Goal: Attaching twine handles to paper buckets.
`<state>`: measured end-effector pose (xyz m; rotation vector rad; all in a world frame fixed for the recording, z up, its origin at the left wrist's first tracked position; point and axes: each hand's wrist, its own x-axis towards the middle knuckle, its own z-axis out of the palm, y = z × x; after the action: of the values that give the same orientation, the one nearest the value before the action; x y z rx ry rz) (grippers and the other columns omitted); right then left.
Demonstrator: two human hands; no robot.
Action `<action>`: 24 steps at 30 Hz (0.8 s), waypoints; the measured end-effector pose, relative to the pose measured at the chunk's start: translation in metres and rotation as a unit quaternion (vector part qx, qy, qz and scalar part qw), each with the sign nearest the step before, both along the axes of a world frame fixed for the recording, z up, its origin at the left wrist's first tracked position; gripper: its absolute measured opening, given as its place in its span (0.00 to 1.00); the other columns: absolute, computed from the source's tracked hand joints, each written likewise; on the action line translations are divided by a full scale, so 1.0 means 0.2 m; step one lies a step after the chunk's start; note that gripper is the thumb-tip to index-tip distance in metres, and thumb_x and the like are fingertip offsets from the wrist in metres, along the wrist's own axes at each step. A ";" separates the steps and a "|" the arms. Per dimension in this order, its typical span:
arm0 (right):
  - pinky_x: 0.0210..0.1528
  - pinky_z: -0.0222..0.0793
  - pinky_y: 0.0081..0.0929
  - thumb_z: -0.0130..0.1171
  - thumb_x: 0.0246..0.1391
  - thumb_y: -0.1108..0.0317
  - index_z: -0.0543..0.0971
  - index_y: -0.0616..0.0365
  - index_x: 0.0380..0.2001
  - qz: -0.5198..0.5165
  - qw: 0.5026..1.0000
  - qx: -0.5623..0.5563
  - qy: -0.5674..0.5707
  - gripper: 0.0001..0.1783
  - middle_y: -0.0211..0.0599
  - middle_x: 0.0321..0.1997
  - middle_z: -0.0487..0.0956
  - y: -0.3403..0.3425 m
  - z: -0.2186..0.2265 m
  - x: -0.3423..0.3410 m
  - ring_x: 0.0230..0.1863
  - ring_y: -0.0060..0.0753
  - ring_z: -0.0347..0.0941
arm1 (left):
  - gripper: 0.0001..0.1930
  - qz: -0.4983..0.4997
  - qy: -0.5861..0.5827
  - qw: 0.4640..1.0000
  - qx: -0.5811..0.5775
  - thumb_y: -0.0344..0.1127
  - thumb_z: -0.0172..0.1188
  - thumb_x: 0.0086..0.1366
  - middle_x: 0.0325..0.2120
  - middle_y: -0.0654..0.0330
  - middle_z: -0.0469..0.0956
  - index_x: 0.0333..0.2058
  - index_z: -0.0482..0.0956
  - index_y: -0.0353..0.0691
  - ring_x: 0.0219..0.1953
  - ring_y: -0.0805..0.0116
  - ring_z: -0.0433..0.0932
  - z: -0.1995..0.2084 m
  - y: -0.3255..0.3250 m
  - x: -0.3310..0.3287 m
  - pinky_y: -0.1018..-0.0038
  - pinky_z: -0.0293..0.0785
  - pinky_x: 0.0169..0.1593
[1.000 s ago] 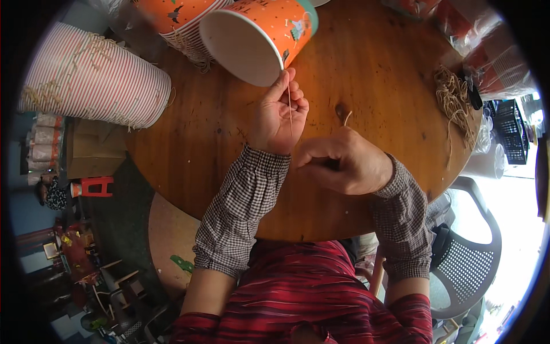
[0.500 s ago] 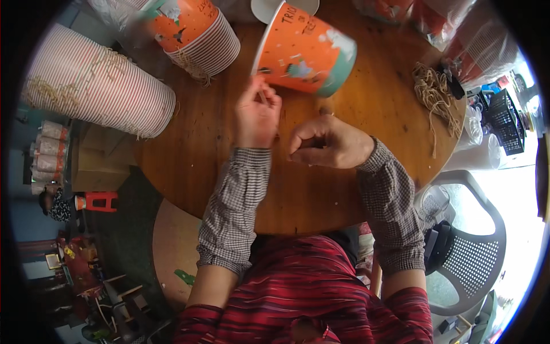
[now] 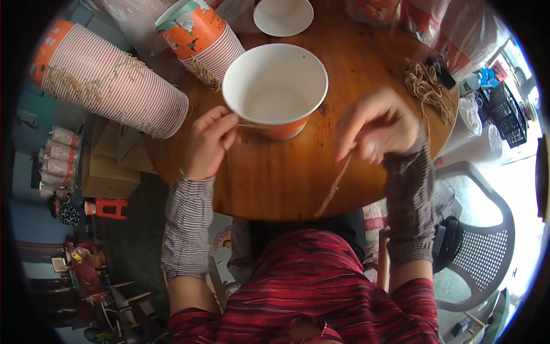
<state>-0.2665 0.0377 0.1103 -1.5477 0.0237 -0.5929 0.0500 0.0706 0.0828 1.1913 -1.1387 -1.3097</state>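
A paper bucket (image 3: 295,127), orange outside and white inside, stands on the round wooden table with its opening facing up. At the left of its rim, my left hand (image 3: 212,140) is closed in a pinch on a thin cord (image 3: 247,125) that runs to the bucket's side. To the right of the bucket, apart from it, my right hand (image 3: 382,127) is blurred by motion. From its pinched fingers a pale length of string (image 3: 334,194) hangs toward the table's near edge. Where the cord meets the bucket is too small to make out.
Nested paper buckets with string handles lie in a long stack (image 3: 120,80) at the left, and a shorter stack (image 3: 215,54) is behind. Another white bucket (image 3: 283,16) stands at the back. A bundle of string (image 3: 427,86) and plastic-wrapped buckets (image 3: 467,37) are at the right.
The bucket, tilted on its side before, now stands upright and nearer. My left hand has moved left to its rim; my right hand has moved right, with string now hanging from it.
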 end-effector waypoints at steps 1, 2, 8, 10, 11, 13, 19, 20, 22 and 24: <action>0.17 0.60 0.09 0.58 0.56 0.68 0.81 0.61 0.36 -0.034 0.999 -0.008 -0.005 0.09 0.27 0.24 0.78 0.01 0.08 -0.03 0.19 0.09 0.67 | 0.06 -0.029 -0.025 0.999 0.002 0.30 0.52 0.63 0.19 0.69 0.68 0.32 0.75 0.34 0.18 0.84 0.61 0.03 0.00 0.03 0.84 0.63 0.26; 0.16 0.60 0.09 0.57 0.57 0.68 0.80 0.61 0.31 -0.094 0.995 -0.004 0.017 0.08 0.27 0.25 0.78 0.02 0.14 -0.05 0.20 0.09 0.67 | 0.06 -0.010 -0.078 0.997 0.015 0.30 0.50 0.61 0.19 0.70 0.68 0.29 0.74 0.36 0.20 0.83 0.62 0.07 0.01 0.05 0.83 0.60 0.27; 0.12 0.55 0.12 0.56 0.57 0.64 0.78 0.61 0.31 -0.263 0.931 -0.031 0.250 0.11 0.27 0.18 0.75 -0.11 0.09 -0.02 0.11 0.13 0.62 | 0.06 -0.136 -0.371 0.917 -0.048 0.31 0.53 0.62 0.21 0.70 0.69 0.27 0.73 0.35 0.24 0.82 0.66 0.16 -0.21 0.42 0.83 0.63 0.29; 0.12 0.54 0.13 0.55 0.59 0.62 0.76 0.61 0.31 -0.293 0.930 0.083 0.205 0.12 0.27 0.17 0.73 -0.11 0.03 0.06 0.11 0.13 0.62 | 0.06 -0.019 -0.374 0.914 -0.155 0.31 0.54 0.64 0.23 0.69 0.71 0.32 0.75 0.34 0.25 0.82 0.68 0.13 -0.26 0.46 0.84 0.64 0.29; 0.12 0.53 0.13 0.52 0.60 0.62 0.74 0.59 0.32 -0.295 0.934 0.149 0.135 0.11 0.28 0.17 0.71 -0.12 -0.02 0.12 0.11 0.14 0.60 | 0.07 0.049 -0.365 0.901 -0.229 0.32 0.54 0.66 0.24 0.68 0.72 0.35 0.76 0.34 0.26 0.82 0.68 0.12 -0.25 0.47 0.84 0.65 0.29; 0.12 0.53 0.14 0.50 0.62 0.64 0.71 0.58 0.34 -0.269 0.934 0.231 0.036 0.09 0.29 0.17 0.71 -0.15 -0.11 0.15 0.11 0.16 0.59 | 0.07 0.104 -0.320 0.900 -0.277 0.32 0.54 0.66 0.25 0.68 0.73 0.35 0.76 0.34 0.26 0.82 0.69 0.17 -0.18 0.31 0.84 0.67 0.31; 0.12 0.51 0.15 0.44 0.65 0.62 0.69 0.57 0.36 -0.191 0.922 0.325 -0.091 0.10 0.30 0.18 0.69 -0.06 -0.09 0.30 0.10 0.17 0.55 | 0.10 0.015 -0.274 0.895 -0.352 0.29 0.58 0.62 0.37 0.55 0.78 0.41 0.76 0.33 0.39 0.66 0.78 0.17 0.14 -0.24 0.74 0.73 0.42; 0.12 0.51 0.15 0.43 0.65 0.62 0.69 0.57 0.36 -0.169 0.919 0.341 -0.099 0.10 0.30 0.18 0.69 -0.02 -0.07 0.32 0.10 0.17 0.54 | 0.13 -0.008 -0.253 0.896 -0.365 0.30 0.58 0.61 0.41 0.53 0.77 0.44 0.75 0.33 0.43 0.61 0.77 0.14 0.15 -0.29 0.73 0.73 0.46; 0.12 0.51 0.15 0.42 0.66 0.62 0.69 0.57 0.37 -0.158 0.916 0.354 -0.107 0.11 0.30 0.18 0.69 0.04 -0.03 0.35 0.09 0.17 0.54 | 0.22 -0.040 -0.206 0.922 -0.324 0.32 0.57 0.63 0.48 0.49 0.72 0.54 0.66 0.32 0.51 0.60 0.73 0.07 0.19 -0.39 0.69 0.69 0.53; 0.12 0.51 0.15 0.40 0.67 0.62 0.69 0.58 0.37 -0.129 0.900 0.382 -0.167 0.11 0.30 0.18 0.68 0.05 -0.03 0.37 0.09 0.18 0.54 | 0.24 -0.050 -0.070 0.965 -0.247 0.33 0.55 0.65 0.50 0.49 0.71 0.57 0.62 0.32 0.54 0.61 0.71 0.05 0.22 -0.46 0.68 0.67 0.56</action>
<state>-0.1935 0.0476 0.1048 -0.6690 0.1832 -0.9208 -0.0410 0.1144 0.0935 0.8713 -1.5371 -0.9418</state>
